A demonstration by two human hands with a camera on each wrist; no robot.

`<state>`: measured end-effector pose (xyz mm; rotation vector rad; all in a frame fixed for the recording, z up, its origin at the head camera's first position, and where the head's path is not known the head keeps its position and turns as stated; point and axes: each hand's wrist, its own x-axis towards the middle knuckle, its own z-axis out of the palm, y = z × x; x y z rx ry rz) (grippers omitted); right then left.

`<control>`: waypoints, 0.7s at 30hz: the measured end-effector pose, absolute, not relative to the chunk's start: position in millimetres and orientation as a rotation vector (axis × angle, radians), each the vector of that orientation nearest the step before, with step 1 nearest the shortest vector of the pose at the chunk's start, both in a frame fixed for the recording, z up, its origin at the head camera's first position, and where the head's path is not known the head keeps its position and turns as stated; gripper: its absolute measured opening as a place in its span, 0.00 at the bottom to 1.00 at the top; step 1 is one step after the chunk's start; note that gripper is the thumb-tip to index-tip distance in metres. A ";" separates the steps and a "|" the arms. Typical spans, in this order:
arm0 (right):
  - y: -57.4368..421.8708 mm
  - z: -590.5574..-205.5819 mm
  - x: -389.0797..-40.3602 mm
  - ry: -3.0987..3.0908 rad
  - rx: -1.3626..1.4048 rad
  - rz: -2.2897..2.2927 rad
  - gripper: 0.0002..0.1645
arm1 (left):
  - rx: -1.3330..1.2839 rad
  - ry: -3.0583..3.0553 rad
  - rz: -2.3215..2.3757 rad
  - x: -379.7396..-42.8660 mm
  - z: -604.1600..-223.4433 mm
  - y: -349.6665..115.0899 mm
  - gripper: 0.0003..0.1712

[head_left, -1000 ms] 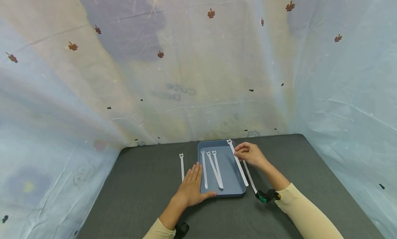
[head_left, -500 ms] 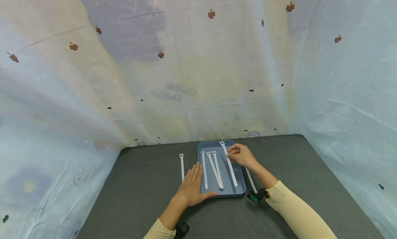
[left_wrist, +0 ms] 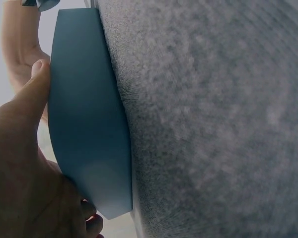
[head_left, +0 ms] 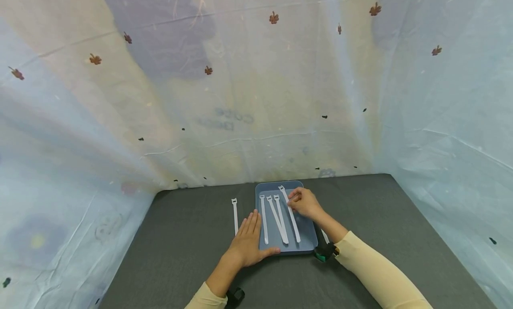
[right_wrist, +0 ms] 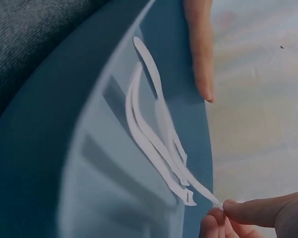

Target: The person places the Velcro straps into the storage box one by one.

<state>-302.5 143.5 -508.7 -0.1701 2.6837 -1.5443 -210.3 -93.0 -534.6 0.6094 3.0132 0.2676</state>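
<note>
Tray (head_left: 294, 251) partly behind left hand (head_left: 246, 244)

there are six white straps (head_left: 235, 216), one blue tray (head_left: 306, 238) and two hands (head_left: 245, 246).

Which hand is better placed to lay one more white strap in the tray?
Likely the right hand: it pinches a white strap over the tray, while the left hand touches the tray's side.

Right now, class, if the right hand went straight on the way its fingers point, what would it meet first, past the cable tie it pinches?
Probably the next white cable tie, near its slotted end, in the blue tray; the height of the right hand is unclear, so it might pass above.
</note>
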 end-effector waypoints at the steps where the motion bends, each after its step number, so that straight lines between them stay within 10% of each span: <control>1: 142.0 -508.9 -302.8 2.689 -0.168 -1.538 0.12 | 0.611 3.015 0.266 -210.3 -534.6 -93.0 0.71; 21: 130.6 -525.3 -306.3 2.741 -0.162 -1.409 0.11 | 0.616 3.020 0.249 -210.9 -536.7 -92.4 0.71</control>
